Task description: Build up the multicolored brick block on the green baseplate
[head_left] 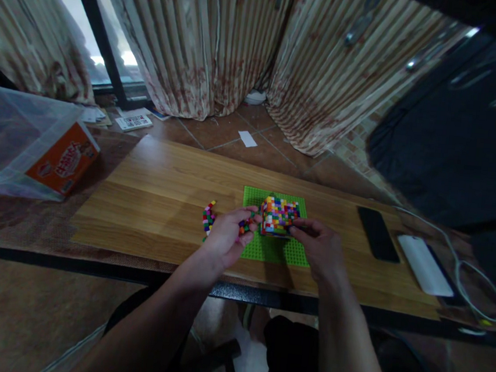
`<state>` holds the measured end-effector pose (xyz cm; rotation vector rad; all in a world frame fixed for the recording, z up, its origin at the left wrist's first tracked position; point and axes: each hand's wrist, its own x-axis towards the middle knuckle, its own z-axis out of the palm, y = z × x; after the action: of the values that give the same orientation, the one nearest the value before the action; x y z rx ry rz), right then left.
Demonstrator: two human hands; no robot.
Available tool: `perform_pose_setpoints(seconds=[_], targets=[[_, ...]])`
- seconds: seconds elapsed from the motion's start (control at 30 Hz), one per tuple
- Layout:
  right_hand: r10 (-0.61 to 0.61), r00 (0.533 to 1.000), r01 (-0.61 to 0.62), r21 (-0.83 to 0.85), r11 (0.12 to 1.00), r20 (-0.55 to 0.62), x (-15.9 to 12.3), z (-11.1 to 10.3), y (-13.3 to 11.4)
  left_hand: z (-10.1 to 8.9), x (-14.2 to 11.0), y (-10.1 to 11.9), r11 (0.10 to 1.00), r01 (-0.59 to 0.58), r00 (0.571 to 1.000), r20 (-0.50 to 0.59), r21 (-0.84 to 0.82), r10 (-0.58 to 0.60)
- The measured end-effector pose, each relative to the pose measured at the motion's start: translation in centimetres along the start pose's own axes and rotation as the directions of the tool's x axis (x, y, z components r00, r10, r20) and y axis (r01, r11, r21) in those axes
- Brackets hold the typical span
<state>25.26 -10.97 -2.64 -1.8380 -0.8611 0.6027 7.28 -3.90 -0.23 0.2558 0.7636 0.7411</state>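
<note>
A block of many-coloured toy bricks (pixel 279 213) stands on a green studded baseplate (pixel 274 251). My left hand (pixel 229 231) is at the block's left side, fingers curled around several loose toy bricks (pixel 244 228) in red, green, blue and orange. At the block's right side is my right hand (pixel 317 245), its thumb and index finger pinched together at the lower right corner. Whatever sits between those fingertips is too small to make out. To the left of my left hand, a curved cluster of small coloured bricks (pixel 208 217) lies on the wood.
The wooden board (pixel 159 195) lies on a low table. At its right are a black phone (pixel 378 234), a white flat device (pixel 425 265) and a white cable (pixel 458 253). A clear plastic bin (pixel 19 140) with an orange label stands at left. Curtains (pixel 191 46) hang behind.
</note>
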Motion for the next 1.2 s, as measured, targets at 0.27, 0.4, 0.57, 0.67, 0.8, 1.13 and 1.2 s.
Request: perform_pose_setpoints(seconds=[0.27,0.4,0.57,0.67,0.8,1.13,1.2], targets=[[0.008,1.000,-0.009,0.131,0.991,0.009,0.0,0.3,0.1,0.0,0.0,-0.2,0.998,-0.029,0.999,0.037,0.063,0.027],[-0.009,0.999,0.007,0.045,0.999,0.047,0.0,-0.1,0.4,-0.1,-0.2,-0.2,0.996,0.000,0.994,0.107,0.094,-0.010],[-0.176,0.982,0.176,-0.013,0.984,-0.070,-0.7,0.0,-0.7,-0.5,-0.4,-0.2,0.993,0.041,0.982,0.181,0.107,-0.060],[-0.345,0.927,0.357,0.059,0.932,-0.149,-1.5,0.7,-2.1,-0.5,-0.4,-0.4,0.988,0.021,0.980,0.191,0.151,-0.050],[-0.401,0.914,0.393,0.098,0.914,0.068,-2.6,1.8,-3.4,-0.2,-0.4,-0.7,0.977,-0.063,0.983,0.182,0.202,0.026],[-0.463,0.873,0.474,-0.039,0.880,0.150,-2.8,2.8,-3.1,0.3,-0.7,-0.9,0.961,-0.095,0.983,0.177,0.258,0.050],[-0.489,0.862,0.497,-0.038,0.867,0.135,-2.8,2.7,-3.1,0.3,-0.7,-0.9,0.962,-0.088,0.981,0.191,0.259,0.038]])
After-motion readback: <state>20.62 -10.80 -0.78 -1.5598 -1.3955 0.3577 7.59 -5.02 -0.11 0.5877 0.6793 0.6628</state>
